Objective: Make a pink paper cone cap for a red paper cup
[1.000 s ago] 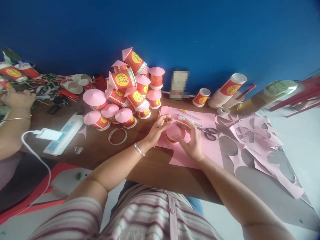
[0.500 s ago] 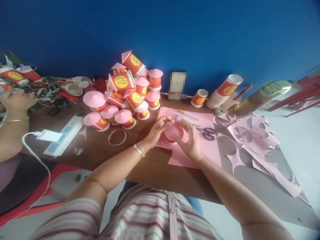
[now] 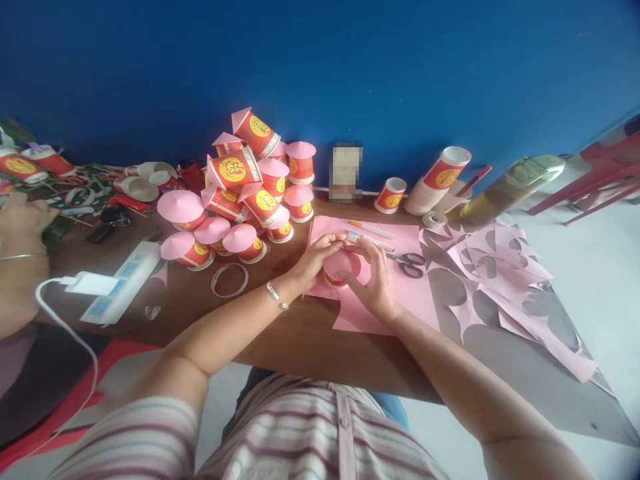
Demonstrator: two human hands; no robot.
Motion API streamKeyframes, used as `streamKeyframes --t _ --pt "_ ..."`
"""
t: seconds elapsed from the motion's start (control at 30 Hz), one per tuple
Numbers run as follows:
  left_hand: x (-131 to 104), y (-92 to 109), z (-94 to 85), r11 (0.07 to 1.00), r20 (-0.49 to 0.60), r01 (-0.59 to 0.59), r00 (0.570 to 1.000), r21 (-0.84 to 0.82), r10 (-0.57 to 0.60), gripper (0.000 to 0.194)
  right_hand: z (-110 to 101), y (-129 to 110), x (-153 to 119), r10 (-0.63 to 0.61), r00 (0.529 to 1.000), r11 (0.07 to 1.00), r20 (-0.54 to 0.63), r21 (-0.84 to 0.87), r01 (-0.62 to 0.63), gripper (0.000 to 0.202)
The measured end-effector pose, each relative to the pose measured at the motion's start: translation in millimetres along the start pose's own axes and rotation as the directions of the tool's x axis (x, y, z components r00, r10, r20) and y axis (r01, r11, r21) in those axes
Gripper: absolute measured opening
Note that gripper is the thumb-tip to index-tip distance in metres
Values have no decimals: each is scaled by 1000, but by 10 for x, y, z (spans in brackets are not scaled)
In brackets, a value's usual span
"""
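Note:
Between my two hands is a red paper cup with a pink paper cone point(image 3: 341, 264) on top, standing over pink paper. My left hand point(image 3: 317, 259) curves round its left and far side. From the right, my right hand point(image 3: 376, 279) closes on it, thumb against the near edge of the cone and fingers along the far edge. The cup's lower part is mostly hidden under the cone. Under and beside my hands lies a pink paper sheet point(image 3: 395, 303), with scissors point(image 3: 411, 265), a white-and-blue pen point(image 3: 370, 241) and an orange pen point(image 3: 374, 230) on it.
Cone-topped red cups point(image 3: 233, 170) are piled at the left. Cut pink scraps point(image 3: 500, 267) lie right, near a cup stack point(image 3: 440, 180), a tape roll point(image 3: 435, 220) and a bottle point(image 3: 513, 190). A power strip point(image 3: 120, 283) and another person's hand point(image 3: 25, 217) are at far left.
The view has shifted slightly, moving most things a little left in the picture. Both hands stay round the cone-topped cup with nearly the same hold.

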State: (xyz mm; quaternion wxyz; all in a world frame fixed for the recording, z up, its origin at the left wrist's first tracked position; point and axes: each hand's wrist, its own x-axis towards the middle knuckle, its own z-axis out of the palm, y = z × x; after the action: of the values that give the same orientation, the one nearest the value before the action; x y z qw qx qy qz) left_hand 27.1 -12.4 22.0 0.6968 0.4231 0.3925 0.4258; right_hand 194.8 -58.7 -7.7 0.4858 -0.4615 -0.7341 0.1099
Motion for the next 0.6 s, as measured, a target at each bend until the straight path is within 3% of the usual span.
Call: streamKeyframes --t 0.1,0.23,0.37,0.6 --pt "-65 -5 57 999 -38 37 999 -15 -37 40 0 -5 2 -13 1000 1000 -4 1 13 75" --pt "-124 -29 87 1000 -81 -1 997 11 2 42 -17 -17 14 -22 1000 1000 0 -4 22 78" --pt "-116 -66 31 999 -91 -14 996 32 17 42 -27 -13 15 -39 999 999 2 -3 39 77" --pt "-200 -81 -79 996 -78 -29 997 -87 22 45 -11 -8 1 -8 1000 1000 7 -8 8 75"
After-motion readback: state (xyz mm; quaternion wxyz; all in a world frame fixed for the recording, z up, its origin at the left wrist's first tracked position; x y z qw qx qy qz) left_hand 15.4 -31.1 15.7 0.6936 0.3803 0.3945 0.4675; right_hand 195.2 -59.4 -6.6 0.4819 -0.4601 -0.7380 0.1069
